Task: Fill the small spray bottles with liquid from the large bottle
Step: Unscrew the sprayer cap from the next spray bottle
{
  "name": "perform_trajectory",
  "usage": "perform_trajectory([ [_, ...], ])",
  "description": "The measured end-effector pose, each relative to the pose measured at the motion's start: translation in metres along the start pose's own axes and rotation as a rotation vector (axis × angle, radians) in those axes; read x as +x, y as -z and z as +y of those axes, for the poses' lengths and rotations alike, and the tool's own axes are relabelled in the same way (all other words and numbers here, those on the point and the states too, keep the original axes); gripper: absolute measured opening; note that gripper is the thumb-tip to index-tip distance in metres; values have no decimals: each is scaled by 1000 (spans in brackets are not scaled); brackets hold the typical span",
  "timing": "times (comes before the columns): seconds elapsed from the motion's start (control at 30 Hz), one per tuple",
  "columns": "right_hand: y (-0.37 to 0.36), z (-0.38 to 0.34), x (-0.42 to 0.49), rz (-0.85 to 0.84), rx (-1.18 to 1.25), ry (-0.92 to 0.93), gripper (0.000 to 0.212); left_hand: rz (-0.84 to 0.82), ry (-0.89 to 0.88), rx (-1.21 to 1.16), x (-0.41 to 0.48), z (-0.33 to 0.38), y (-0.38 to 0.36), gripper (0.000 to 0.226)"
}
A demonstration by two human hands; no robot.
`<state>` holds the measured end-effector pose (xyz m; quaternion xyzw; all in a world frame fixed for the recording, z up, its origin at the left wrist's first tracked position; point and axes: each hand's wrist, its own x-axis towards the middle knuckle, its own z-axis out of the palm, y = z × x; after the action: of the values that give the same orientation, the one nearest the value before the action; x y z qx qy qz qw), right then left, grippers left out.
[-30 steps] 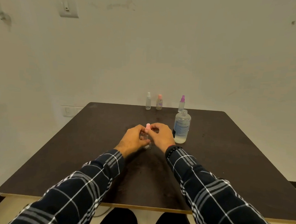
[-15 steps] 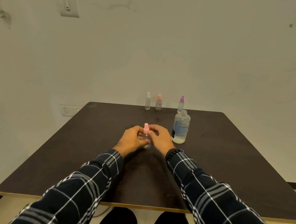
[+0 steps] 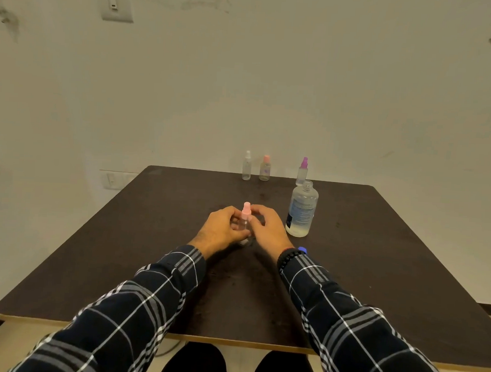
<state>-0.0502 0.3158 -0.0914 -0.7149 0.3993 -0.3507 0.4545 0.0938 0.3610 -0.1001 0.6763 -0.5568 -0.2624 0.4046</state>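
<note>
**Small spray bottle in both hands at mid-tabletop; the filling looks only partly done.**

The left hand [image 3: 222, 227] curls its fingers round the small clear pink-topped spray bottle [image 3: 245, 217], which stands on the dark brown tabletop [image 3: 376, 263]. The right hand [image 3: 267, 229] pinches its spray head; whether it is going on or coming off I cannot tell. At 2 o'clock the large clear plastic bottle [image 3: 301, 211] stands uncapped and partly full, with a small blue cap [image 3: 302, 250] by the right wrist. At 12 o'clock wait the white-topped bottle [image 3: 246, 167], the peach-topped bottle [image 3: 264, 169] and the purple-topped bottle [image 3: 302, 171]; their fill levels are unreadable.

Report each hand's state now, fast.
Left hand: grips the pink-capped spray bottle by its body.
Right hand: fingers curled at its pink cap, apparently pinching it.
</note>
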Motion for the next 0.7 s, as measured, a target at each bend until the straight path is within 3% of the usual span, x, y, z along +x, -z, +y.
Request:
perform_trajectory([
  [0.1, 0, 3, -1, -59, 59, -13, 49, -10, 13, 10, -1, 1, 0, 34],
  [0.17, -3, 8, 3, -8, 83, -58, 60, -11, 19, 13, -1, 2, 1, 36],
  [0.3, -7, 5, 6, 102, -26, -60, 34, -9, 9, 9, 0, 0, 0, 33],
  [0.4, -7, 7, 5, 66, -20, -27, 15, 2, 2, 4, 0, -3, -1, 32],
  [0.57, -4, 1, -2, -24, 7, 34, 26, 0, 3, -3, 1, -5, -2, 32],
  [0.7, -13, 5, 7, 95, -47, -35, 28, -10, 1, 3, 2, -6, -1, 32],
])
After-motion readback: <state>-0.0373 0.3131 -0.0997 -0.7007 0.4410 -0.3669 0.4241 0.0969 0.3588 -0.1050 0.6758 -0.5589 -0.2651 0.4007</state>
